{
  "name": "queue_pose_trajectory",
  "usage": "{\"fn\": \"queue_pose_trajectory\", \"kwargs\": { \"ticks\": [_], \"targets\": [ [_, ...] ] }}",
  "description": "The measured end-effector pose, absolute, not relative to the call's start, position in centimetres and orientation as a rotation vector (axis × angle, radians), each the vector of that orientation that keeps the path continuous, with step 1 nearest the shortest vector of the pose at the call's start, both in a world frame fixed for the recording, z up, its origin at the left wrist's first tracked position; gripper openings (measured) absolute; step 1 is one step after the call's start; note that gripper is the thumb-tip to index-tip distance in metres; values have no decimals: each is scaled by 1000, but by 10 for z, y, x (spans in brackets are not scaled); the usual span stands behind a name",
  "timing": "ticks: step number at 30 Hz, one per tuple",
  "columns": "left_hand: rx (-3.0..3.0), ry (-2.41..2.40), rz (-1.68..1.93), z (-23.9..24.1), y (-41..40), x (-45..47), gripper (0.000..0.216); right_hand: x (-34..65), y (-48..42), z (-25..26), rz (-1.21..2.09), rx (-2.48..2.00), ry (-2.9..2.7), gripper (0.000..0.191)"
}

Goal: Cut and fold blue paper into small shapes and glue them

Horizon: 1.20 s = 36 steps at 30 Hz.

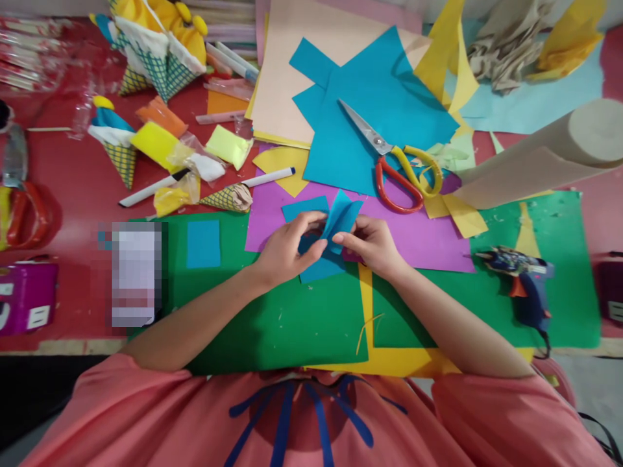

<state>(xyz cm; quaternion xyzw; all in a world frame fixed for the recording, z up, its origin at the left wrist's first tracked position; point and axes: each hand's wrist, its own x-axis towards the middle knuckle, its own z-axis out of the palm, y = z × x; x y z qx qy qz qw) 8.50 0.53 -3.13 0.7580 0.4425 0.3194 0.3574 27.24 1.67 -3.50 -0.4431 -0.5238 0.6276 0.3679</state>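
Between my two hands is a folded piece of blue paper [337, 219], its flaps standing up apart at the top. My left hand [293, 250] pinches its left side between thumb and fingers. From the other side my right hand [374, 243] grips it, thumb in front. Under and behind the hands lie more blue paper pieces [324, 271] on a purple sheet [418, 240]. A small blue paper rectangle [203, 244] rests on the green sheet [228, 331] to the left. Scissors [389, 155] with red and yellow handles lie on a large blue sheet [384, 97].
A glue gun [528, 279] lies at right, below a thick paper roll [540, 155]. At left are a blurred-out phone [134, 272], a second pair of scissors [22, 194], a marker [150, 189], wrapped clay packs [158, 144] and small paper cones [119, 155].
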Motion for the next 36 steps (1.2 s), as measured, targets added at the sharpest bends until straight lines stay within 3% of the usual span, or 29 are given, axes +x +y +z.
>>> {"fn": "queue_pose_trajectory", "kwargs": {
  "ticks": [13,28,32,36],
  "targets": [
    [1364,1230,1240,-42,21,81,32,272,15,-30,1667,-1206,-1291,34],
    [1434,1106,821,-34,10,85,30,272,21,-35,1484,-1208,-1189,27],
    [1446,1192,958,-36,12,82,36,274,19,-32,1583,-1215,-1319,26],
    [1490,1292,1125,-34,16,80,26,277,17,-25,1682,-1191,-1490,26]
  ]
}}
